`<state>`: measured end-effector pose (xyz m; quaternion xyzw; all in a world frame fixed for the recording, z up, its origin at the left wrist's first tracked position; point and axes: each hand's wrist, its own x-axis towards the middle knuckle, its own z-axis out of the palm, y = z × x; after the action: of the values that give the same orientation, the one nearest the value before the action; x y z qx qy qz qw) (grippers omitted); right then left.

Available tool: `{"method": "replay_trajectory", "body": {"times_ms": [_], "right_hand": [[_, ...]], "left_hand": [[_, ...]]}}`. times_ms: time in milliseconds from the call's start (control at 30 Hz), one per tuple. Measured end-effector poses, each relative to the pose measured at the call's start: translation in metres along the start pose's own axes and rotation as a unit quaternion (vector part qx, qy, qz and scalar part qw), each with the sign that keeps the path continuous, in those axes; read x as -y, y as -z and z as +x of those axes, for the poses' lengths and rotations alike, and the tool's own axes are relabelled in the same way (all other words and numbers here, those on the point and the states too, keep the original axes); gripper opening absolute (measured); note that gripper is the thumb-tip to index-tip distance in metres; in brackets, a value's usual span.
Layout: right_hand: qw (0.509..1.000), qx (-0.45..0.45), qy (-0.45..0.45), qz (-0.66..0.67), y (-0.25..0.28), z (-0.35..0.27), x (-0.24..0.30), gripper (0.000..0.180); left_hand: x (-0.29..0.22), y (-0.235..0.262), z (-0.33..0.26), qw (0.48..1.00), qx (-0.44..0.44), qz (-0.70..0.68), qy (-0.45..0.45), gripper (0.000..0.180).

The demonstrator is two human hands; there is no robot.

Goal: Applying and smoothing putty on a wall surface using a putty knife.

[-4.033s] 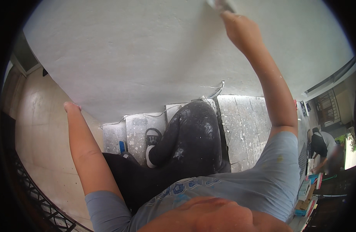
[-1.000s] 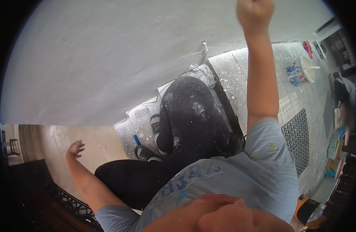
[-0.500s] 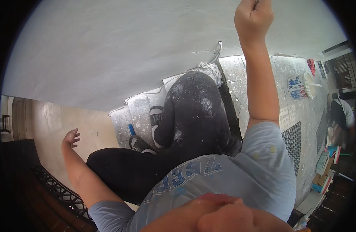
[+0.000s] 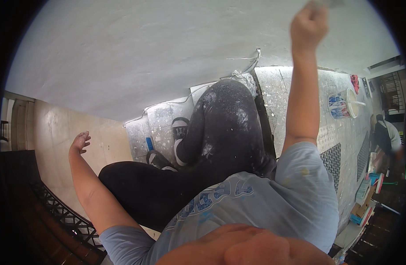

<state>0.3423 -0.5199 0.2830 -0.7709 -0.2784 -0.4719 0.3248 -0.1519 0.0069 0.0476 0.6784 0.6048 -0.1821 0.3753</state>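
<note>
My right hand [image 4: 307, 23] is raised against the white plastered wall [image 4: 136, 57] at the top right, fist closed around a tool handle [image 4: 328, 3] whose end runs out of the picture. My left hand [image 4: 80, 141] hangs out to the left with fingers loosely spread, holding nothing, over the beige floor far below. My legs in dark, plaster-spattered trousers [image 4: 220, 128] and my shoes [image 4: 181, 132] rest on a spattered platform [image 4: 154, 128] against the wall.
A paint bucket [image 4: 344, 105] stands on the covered floor at the right. A person [image 4: 385, 137] is farther right, next to boxes and packets [image 4: 366, 194]. A black metal railing [image 4: 61, 212] runs along the lower left. A loose wire [image 4: 251, 62] hangs on the wall.
My right arm has stayed up on the wall, shifting slightly higher and to the right. My left hand, pressed on the wall four seconds ago, now hangs free at the left.
</note>
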Motion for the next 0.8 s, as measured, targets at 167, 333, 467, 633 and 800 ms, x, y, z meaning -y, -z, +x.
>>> {"method": "replay_trajectory", "body": {"times_ms": [167, 333, 467, 633, 800], "right_hand": [[0.676, 0.702, 0.22, -0.03, -0.002, -0.107, 0.044, 0.036], [0.955, 0.228, 0.191, 0.007, 0.008, -0.073, 0.005, 0.017], [0.989, 0.132, -0.007, -0.063, -0.013, -0.058, -0.014, 0.016], [0.827, 0.552, 0.104, -0.008, 0.007, -0.148, -0.017, 0.025], [0.952, 0.302, -0.047, -0.013, 0.02, -0.167, -0.044, 0.038]], "left_hand": [[0.007, 0.003, 0.005, 0.998, 0.036, -0.037, -0.024, 0.066], [0.016, 0.004, 0.015, 0.999, -0.024, -0.034, -0.004, 0.067], [0.017, 0.004, 0.014, 1.0, -0.001, -0.025, 0.005, 0.067], [0.016, 0.007, 0.015, 0.998, 0.049, -0.029, -0.024, 0.069], [0.02, 0.003, 0.019, 0.999, -0.004, -0.042, -0.012, 0.069]]}}
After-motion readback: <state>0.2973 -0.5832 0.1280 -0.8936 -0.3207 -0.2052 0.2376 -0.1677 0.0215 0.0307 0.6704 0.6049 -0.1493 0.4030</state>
